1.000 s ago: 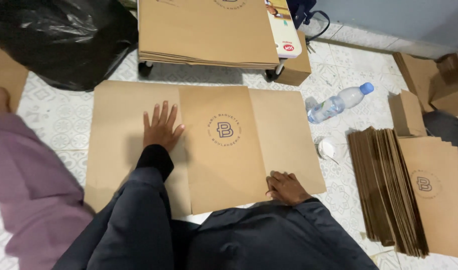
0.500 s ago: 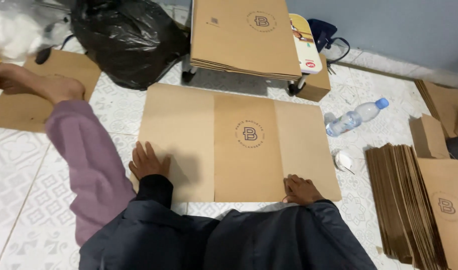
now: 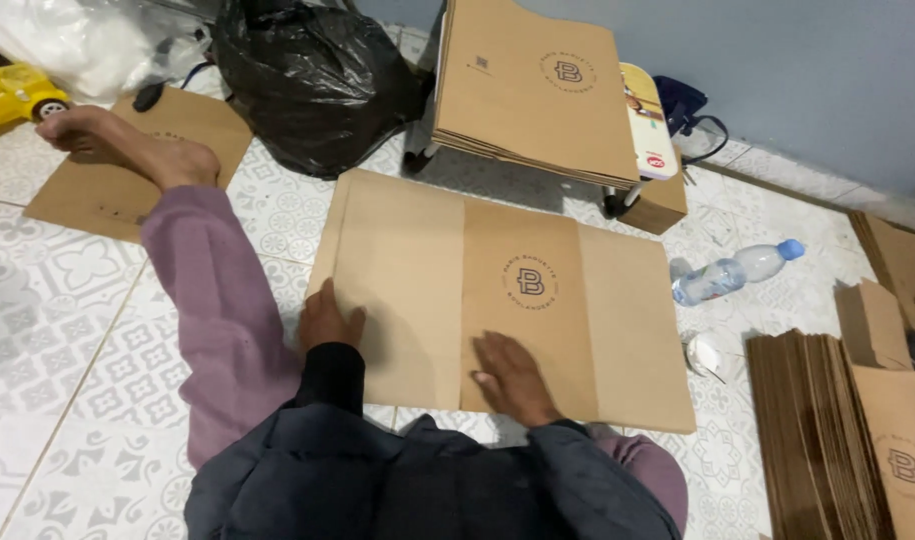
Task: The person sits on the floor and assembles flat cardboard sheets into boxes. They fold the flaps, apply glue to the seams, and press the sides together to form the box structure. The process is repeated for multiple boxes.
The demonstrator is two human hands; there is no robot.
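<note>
Cardboard sheet [image 3: 417, 280] lies on patterned floor tiles [image 3: 67, 330], left hand [image 3: 327, 318] and right hand [image 3: 512, 378] pressing flat, released.

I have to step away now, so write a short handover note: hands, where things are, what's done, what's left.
Left hand: flat on the left edge of the unfolded brown cardboard sheet, no grip.
Right hand: flat on its near edge, by the centre panel.
Sheet lies open on the tiled floor.
Done: folded pieces stacked at right.
Left: this sheet unfolded; flat stack waits behind it.
</note>
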